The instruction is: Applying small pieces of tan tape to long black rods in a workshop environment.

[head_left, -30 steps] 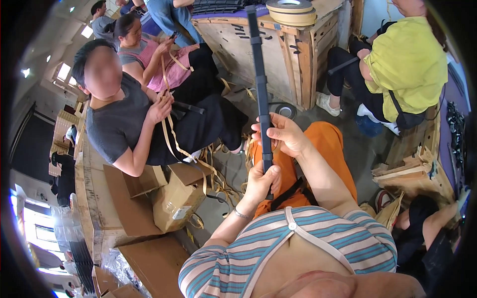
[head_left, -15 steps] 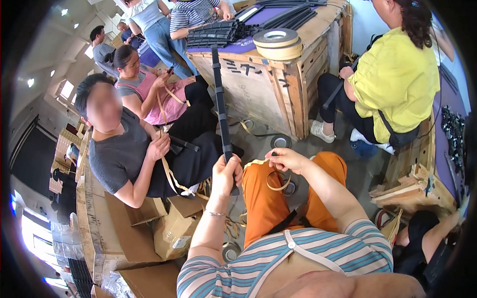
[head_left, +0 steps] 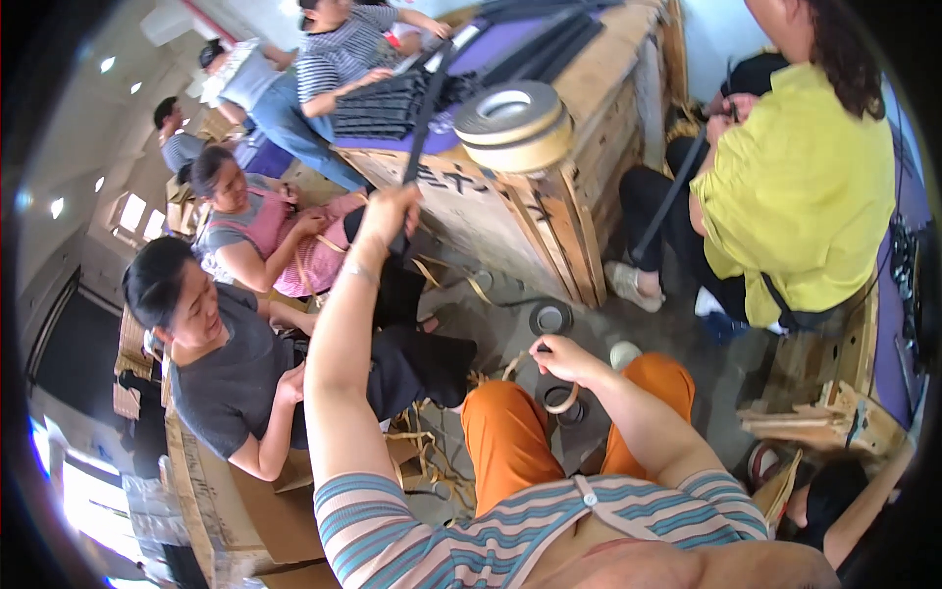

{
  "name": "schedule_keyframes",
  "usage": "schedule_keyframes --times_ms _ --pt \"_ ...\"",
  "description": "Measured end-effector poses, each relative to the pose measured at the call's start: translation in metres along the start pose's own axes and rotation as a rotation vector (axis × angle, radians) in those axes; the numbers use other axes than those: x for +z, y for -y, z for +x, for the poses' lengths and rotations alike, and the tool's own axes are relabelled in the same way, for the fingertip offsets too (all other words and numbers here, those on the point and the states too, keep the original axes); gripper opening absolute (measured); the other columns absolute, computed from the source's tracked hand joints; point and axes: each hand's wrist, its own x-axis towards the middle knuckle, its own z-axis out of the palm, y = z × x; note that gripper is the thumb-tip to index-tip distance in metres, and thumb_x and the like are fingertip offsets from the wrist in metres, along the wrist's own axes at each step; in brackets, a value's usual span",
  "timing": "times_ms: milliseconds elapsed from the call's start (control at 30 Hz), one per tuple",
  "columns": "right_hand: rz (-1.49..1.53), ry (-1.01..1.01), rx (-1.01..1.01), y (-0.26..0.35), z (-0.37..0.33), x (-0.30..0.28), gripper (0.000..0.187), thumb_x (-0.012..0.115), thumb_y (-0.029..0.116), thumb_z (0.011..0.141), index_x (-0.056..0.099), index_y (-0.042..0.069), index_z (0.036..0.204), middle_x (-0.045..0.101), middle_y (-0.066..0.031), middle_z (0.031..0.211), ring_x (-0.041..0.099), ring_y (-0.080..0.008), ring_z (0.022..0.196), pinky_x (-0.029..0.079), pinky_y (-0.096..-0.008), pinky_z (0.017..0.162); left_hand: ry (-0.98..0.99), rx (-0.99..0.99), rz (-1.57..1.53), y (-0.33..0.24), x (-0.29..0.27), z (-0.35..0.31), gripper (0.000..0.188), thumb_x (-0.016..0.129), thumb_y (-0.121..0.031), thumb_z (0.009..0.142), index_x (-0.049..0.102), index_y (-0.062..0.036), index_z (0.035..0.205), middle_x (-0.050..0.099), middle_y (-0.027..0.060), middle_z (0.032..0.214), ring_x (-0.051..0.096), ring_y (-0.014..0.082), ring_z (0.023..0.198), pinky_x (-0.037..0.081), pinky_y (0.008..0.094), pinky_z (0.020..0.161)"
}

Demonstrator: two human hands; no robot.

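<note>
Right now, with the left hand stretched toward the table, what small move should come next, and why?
Probably lower the black strip onto the table: the left hand holds it out that way, and similar strips lie in a pile there. The right hand is well apart, near the orange trousers.

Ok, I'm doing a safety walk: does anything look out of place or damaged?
Yes. Tan strips lie loose and tangled on the floor left of the orange trousers, a possible trip hazard. At right, the low wooden crate has jagged boards jutting out at its near end, so it looks broken.
</note>
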Motion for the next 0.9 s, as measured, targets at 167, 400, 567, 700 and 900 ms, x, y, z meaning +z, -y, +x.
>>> schedule_keyframes --times_ms 167,400,567,700,900 --pt "0.034 -0.066 -0.008 -0.004 0.002 -0.003 0.016 0.051 0.012 0.084 0.057 -0.001 0.091 0.061 -0.0102 0.069 0.059 -0.0162 0.062 0.046 -0.0295 0.061 -0.125 -0.104 0.073 -0.005 0.013 0.091 0.024 0.055 -0.024 0.08 0.058 -0.0019 0.069 0.051 0.0026 0.052 0.048 0.0116 0.044 0.039 0.026 0.041" --pt "0.089 -0.029 0.038 -0.011 0.006 0.008 0.019 0.051 0.015 0.084 0.055 -0.001 0.094 0.061 -0.0109 0.069 0.06 -0.0192 0.065 0.045 -0.0318 0.061 0.054 -0.05 1.13 -0.006 0.001 0.183 0.062 0.06 -0.052 0.069 0.063 0.0067 0.09 0.063 0.0239 0.08 0.063 0.0344 0.077 0.049 0.0383 0.071" --pt "0.087 -0.019 0.079 -0.014 0.013 0.021 0.022 0.05 0.018 0.083 0.056 0.001 0.094 0.062 -0.0117 0.07 0.061 -0.0233 0.065 0.046 -0.0345 0.063 -0.28 0.199 0.99 -0.061 0.039 0.223 0.045 0.049 -0.042 0.076 0.067 -0.0024 0.088 0.062 0.022 0.091 0.06 0.0349 0.09 0.046 0.0408 0.083" --pt "0.086 -0.008 0.083 -0.018 0.02 0.024 0.021 0.05 0.019 0.083 0.056 0.001 0.092 0.062 -0.0115 0.069 0.061 -0.0238 0.065 0.046 -0.0348 0.062 -0.219 0.302 0.753 -0.06 0.071 0.265 0.039 0.051 -0.037 0.078 0.067 -0.005 0.092 0.064 0.0191 0.09 0.061 0.0317 0.088 0.046 0.0364 0.082" --pt "0.118 -0.02 0.128 -0.007 0.016 0.025 0.02 0.05 0.017 0.084 0.057 0.001 0.092 0.062 -0.0113 0.069 0.061 -0.0214 0.062 0.046 -0.0338 0.06 -0.101 0.212 0.967 -0.054 0.085 0.295 0.034 0.058 -0.033 0.077 0.066 -0.0046 0.094 0.063 0.0182 0.095 0.061 0.0311 0.09 0.047 0.0389 0.081"
